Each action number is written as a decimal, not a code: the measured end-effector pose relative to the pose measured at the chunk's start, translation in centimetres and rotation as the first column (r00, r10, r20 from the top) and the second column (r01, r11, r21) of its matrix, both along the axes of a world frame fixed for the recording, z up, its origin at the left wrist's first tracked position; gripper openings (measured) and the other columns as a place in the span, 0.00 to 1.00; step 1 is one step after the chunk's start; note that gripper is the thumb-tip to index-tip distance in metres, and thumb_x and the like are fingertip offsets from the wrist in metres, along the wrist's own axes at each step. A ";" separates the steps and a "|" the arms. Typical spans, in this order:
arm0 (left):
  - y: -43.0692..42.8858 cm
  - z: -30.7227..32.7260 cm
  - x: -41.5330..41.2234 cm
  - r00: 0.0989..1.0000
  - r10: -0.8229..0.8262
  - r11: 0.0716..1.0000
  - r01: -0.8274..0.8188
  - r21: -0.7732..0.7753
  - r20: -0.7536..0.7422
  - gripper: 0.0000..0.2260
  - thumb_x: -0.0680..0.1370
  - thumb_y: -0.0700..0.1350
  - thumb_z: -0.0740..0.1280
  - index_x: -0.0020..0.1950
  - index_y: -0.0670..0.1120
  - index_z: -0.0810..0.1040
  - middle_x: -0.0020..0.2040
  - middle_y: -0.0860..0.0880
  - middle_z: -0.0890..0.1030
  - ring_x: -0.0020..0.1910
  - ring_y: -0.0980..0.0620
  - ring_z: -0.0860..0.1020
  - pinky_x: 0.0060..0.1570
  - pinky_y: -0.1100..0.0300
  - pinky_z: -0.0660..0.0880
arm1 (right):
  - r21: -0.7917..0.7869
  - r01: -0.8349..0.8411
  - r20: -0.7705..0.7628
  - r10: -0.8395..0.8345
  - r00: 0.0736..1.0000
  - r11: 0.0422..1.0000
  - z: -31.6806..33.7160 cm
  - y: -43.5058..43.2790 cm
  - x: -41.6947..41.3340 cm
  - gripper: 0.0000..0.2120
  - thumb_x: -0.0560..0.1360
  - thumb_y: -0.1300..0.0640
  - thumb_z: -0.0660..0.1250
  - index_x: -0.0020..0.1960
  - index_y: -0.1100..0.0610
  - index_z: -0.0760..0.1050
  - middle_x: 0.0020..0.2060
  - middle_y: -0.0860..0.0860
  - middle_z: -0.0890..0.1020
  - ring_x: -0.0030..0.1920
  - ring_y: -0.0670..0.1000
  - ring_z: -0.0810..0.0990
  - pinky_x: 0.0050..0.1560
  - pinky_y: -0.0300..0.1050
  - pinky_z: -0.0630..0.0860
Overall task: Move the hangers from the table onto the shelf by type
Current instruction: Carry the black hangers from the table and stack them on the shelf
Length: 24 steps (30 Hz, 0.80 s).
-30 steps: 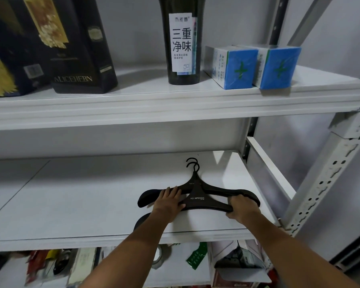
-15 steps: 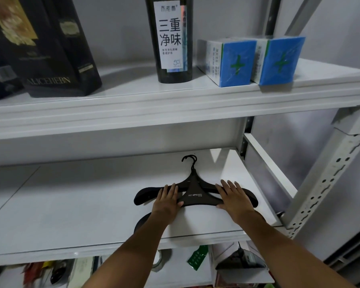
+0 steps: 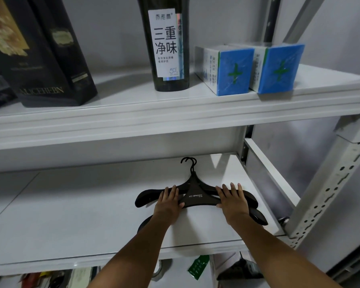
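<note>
Two black wide-shouldered hangers lie stacked flat on the white middle shelf, hooks pointing toward the back wall. The lower one peeks out at the front left and at the right end. My left hand rests flat on the left arm of the top hanger, fingers straight. My right hand lies flat on its right arm, fingers straight as well. Neither hand curls round the hangers.
The upper shelf carries dark gift boxes, a dark bottle and two blue-faced cartons. A perforated grey upright stands at the right. Packets and boxes fill the shelf below.
My right hand let go of the hanger's right end and now lies flat on it. Both hands nudged the hangers slightly deeper; the camera tilted a little.
</note>
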<state>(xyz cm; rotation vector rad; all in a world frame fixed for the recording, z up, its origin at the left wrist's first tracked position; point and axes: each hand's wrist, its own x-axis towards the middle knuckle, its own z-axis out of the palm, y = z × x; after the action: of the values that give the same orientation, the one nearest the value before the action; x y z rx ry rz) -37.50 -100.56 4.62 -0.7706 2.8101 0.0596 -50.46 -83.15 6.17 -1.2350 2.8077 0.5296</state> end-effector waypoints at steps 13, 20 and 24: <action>0.1 2.0 0.0 0.999 -0.039 0.998 0.041 -0.052 0.031 0.26 0.84 0.54 0.45 0.78 0.44 0.44 0.79 0.47 0.44 0.78 0.45 0.47 0.76 0.52 0.46 | -0.016 0.036 0.040 -0.035 0.999 0.999 1.5 0.6 0.5 0.33 0.82 0.43 0.49 0.79 0.56 0.38 0.78 0.54 0.46 0.78 0.60 0.43 0.76 0.59 0.38; 1.5 7.0 -1.1 0.990 -0.127 0.989 0.121 -0.085 -0.063 0.25 0.83 0.53 0.47 0.78 0.44 0.50 0.79 0.46 0.52 0.77 0.46 0.51 0.75 0.52 0.50 | -0.240 0.178 0.106 -0.156 0.982 0.954 5.3 1.9 1.6 0.32 0.82 0.41 0.50 0.78 0.56 0.47 0.75 0.54 0.58 0.74 0.58 0.58 0.76 0.56 0.47; 3.5 10.7 -1.7 0.962 -0.233 0.972 0.229 -0.048 -0.143 0.23 0.83 0.51 0.50 0.77 0.44 0.54 0.77 0.47 0.58 0.75 0.46 0.57 0.73 0.52 0.53 | -0.357 0.266 0.122 -0.237 0.964 0.895 8.9 3.6 3.5 0.29 0.82 0.43 0.53 0.77 0.56 0.53 0.70 0.56 0.67 0.68 0.57 0.68 0.67 0.51 0.63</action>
<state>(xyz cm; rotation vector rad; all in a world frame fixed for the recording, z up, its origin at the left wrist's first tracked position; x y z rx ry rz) -39.22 -97.07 15.35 -0.4558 3.0278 0.0357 -46.95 -79.60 15.07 -0.8778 3.0256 -0.0678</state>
